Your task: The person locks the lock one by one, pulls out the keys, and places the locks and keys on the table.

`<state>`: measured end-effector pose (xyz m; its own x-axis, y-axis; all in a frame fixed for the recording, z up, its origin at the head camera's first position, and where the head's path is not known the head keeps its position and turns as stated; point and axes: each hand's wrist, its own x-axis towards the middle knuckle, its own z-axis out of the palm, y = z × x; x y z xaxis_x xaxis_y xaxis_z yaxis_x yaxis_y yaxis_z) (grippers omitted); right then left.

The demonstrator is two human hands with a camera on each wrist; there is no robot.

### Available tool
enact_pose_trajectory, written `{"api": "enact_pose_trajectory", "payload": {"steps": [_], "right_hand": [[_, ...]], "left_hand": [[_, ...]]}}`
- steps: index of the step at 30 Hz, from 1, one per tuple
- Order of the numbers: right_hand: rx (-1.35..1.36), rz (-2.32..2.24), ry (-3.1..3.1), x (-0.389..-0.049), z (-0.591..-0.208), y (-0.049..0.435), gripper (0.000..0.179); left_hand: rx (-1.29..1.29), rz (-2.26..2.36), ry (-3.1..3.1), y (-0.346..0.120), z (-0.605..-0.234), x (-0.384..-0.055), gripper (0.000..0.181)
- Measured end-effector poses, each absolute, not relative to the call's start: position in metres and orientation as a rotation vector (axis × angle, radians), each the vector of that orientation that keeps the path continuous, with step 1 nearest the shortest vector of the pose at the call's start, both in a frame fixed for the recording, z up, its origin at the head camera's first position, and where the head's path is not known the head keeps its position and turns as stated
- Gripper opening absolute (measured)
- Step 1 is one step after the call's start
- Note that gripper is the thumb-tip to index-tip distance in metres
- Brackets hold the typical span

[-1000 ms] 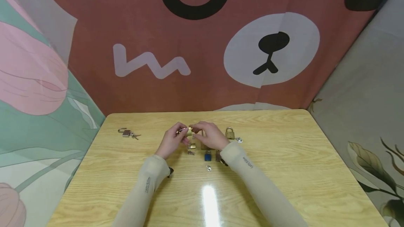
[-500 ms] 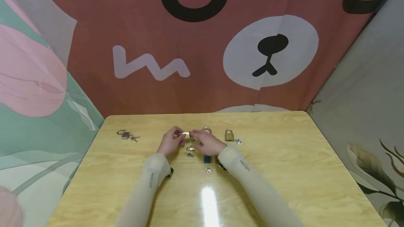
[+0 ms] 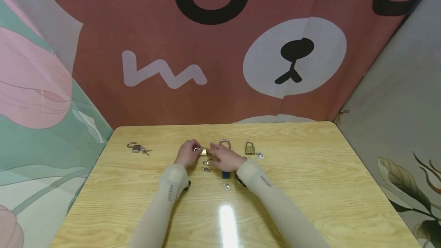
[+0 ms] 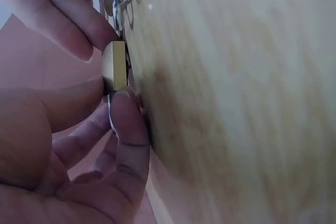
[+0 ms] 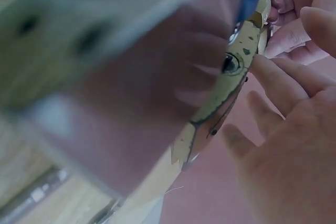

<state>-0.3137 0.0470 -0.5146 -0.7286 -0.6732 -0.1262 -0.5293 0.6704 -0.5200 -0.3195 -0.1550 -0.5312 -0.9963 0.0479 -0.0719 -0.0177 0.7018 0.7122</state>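
My left hand [image 3: 187, 153] pinches a brass padlock [image 3: 203, 151] between thumb and index finger, low over the table. In the left wrist view the padlock's gold body [image 4: 119, 66] lies on its edge close to the wood, and the left thumb and index finger meet at its shackle end. My right hand [image 3: 226, 157] reaches in from the other side with fingers extended, fingertips right at the padlock's far end. A smaller brass padlock [image 3: 206, 162] and its keys [image 3: 206, 169] lie just below. Under the right hand is a blue padlock [image 3: 226, 175], partly covered.
A large padlock's shackle [image 3: 225, 142] rises behind the right hand. To the right stands a brass padlock [image 3: 249, 148] beside keys [image 3: 260, 155]. An unlocked padlock [image 3: 136, 148] with keys [image 3: 146, 152] lies far left on the wooden table [image 3: 120, 198]. A small key [image 3: 226, 186] sits nearer.
Both hands have come down toward the table with the brass padlock, which has turned flatter. The right fingers have straightened, and the large padlock's shackle now shows behind them.
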Motion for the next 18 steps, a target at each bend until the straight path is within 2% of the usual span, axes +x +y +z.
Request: {"api": "enact_pose_trajectory", "payload": {"steps": [8,18], "right_hand": [[-0.904,-0.695,2.572,-0.312,-0.508,0.048,0.059],[-0.876,-0.831,2.655,-0.311,-0.505,0.055,0.052]], "left_hand": [[-0.010,1.123,2.858,-0.155,-0.529,-0.317,0.016],[0.009,1.090,2.923,-0.175,-0.526,-0.313,0.023]]}}
